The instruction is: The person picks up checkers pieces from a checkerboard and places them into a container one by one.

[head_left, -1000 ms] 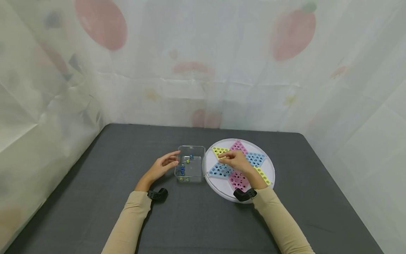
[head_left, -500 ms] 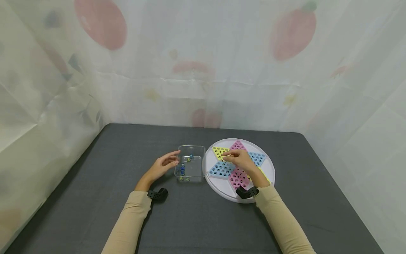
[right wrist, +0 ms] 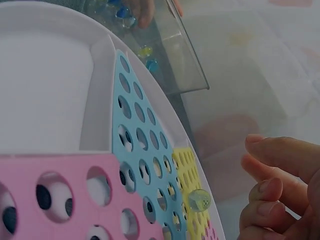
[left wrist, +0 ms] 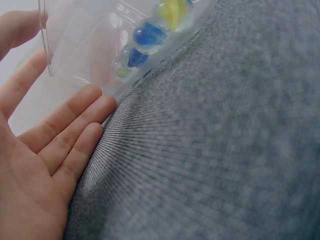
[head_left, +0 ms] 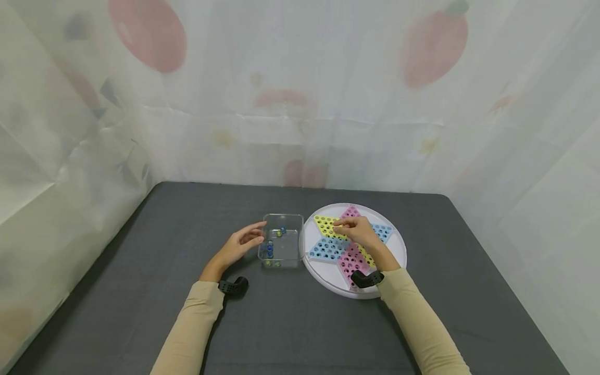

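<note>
A round white board carries a star of yellow, pink and blue perforated triangles. My right hand hovers over it, fingertips at the yellow point. In the right wrist view a clear greenish marble sits on the yellow area of the board, and my loosely curled fingers stay just clear of it, holding nothing. My left hand lies on the table with straight fingers against the side of a clear plastic box, which holds several blue and yellow marbles.
The dark grey cloth table is walled in by pale printed curtains at the back and both sides. The box stands right beside the board's left rim. Black wrist cameras sit at both cuffs.
My right hand has moved up the board, away from me, from the star's centre to the yellow point. The left hand and the box have stayed still.
</note>
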